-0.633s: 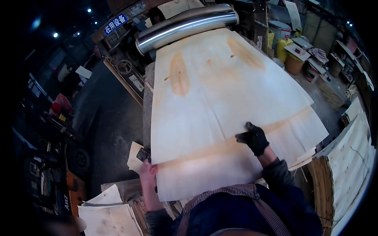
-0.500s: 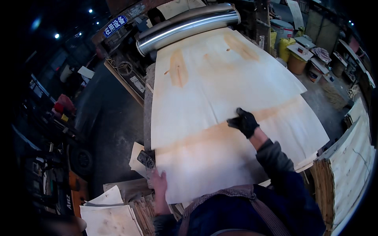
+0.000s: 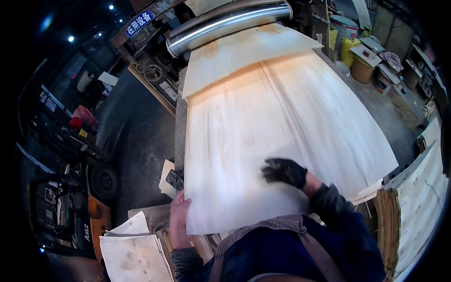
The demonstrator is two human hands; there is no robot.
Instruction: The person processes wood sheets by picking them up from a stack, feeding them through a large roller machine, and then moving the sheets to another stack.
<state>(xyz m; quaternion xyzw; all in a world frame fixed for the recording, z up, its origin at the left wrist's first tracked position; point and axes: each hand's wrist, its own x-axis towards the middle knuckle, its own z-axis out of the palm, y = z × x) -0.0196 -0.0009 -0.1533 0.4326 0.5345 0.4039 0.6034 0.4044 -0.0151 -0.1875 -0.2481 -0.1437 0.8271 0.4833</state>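
- A worker is leaning over a large pale veneer sheet (image 3: 263,141) that is lying on top of a stack of similar sheets, its far end reaching toward a steel roller (image 3: 225,21) at the head of the machine.
- The bare left hand (image 3: 178,218) is gripping the sheet's near left corner, fingers curled around the edge; how tightly it is closed cannot be told from above.
- The gloved right hand (image 3: 284,171) is pressing down flat on the sheet near its middle, fingers spread and holding nothing.
- With so thin a sheet pinched at one corner only, it is risking a split along the grain if the corner is being pulled faster than the rest is sliding.
- The bare skin on the raw edge is inviting splinters or a cut, since only the right hand is wearing a glove.
- The sheet's right edge is overhanging the lower layers toward another veneer pile (image 3: 413,197), so it could be snagging or skewing out of square.
- Loose offcuts (image 3: 134,244) are lying by the left elbow, where they could be catching the sheet's corner.
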